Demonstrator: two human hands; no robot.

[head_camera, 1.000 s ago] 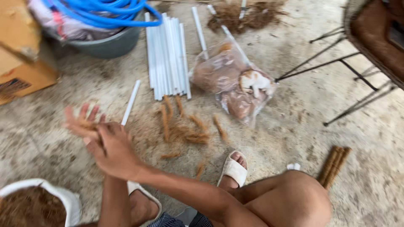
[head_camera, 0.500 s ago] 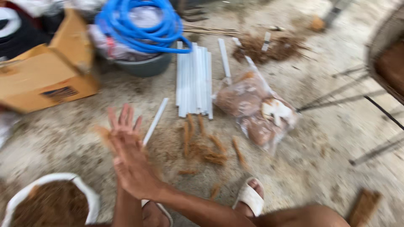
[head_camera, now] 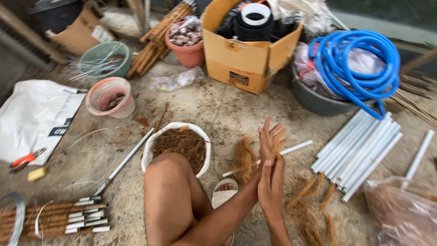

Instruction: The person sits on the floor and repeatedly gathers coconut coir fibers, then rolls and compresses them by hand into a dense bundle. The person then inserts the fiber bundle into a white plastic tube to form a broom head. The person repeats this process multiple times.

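Two hands pressed palm to palm, fingers straight, above concrete floor (head_camera: 218,109): left hand (head_camera: 269,142) farther from camera, right hand (head_camera: 271,184) nearer. Strand of coconut fibre (head_camera: 276,146) sandwiched between palms; no closed grasp. Loose fibre tuft (head_camera: 246,159) just beside hands, over thin white tube (head_camera: 296,147). White basin of fibre (head_camera: 180,143) behind bare knee. Cardboard box (head_camera: 241,59) at top centre, dark rectangular label on front. White sack (head_camera: 36,116) at left, dark printed patch. Clear plastic bag (head_camera: 403,207) cut off at right edge, contents blurred.
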